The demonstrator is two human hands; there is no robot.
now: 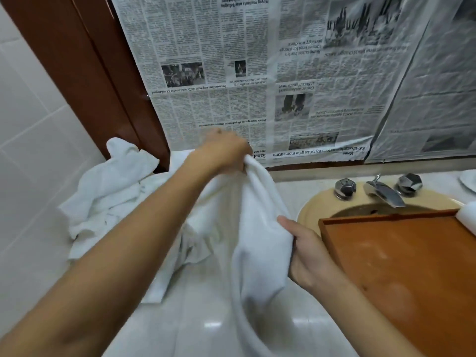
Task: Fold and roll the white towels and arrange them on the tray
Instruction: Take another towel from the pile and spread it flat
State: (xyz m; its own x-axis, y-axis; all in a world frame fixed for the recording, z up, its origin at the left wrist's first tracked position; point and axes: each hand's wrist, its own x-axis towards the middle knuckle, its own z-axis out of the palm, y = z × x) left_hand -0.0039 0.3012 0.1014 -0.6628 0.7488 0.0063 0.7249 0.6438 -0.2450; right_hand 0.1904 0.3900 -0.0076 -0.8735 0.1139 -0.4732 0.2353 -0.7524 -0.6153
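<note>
Hands (224,151) (307,255) at edge of white towel (260,228)

Plain white, unpatterned, on the soft terry towel (257,228) in the middle and the crumpled cloth heap (108,191) far left. Orange-brown with pale smudges on the flat rectangular wooden tray (412,266), near right. Creamy beige on the oval ceramic basin (309,210); shiny silver on the metal tap (385,193). Black print and grey photographs over off-white newspaper sheets (231,73), far; dark red-brown wooden frame (103,73), far left
</note>
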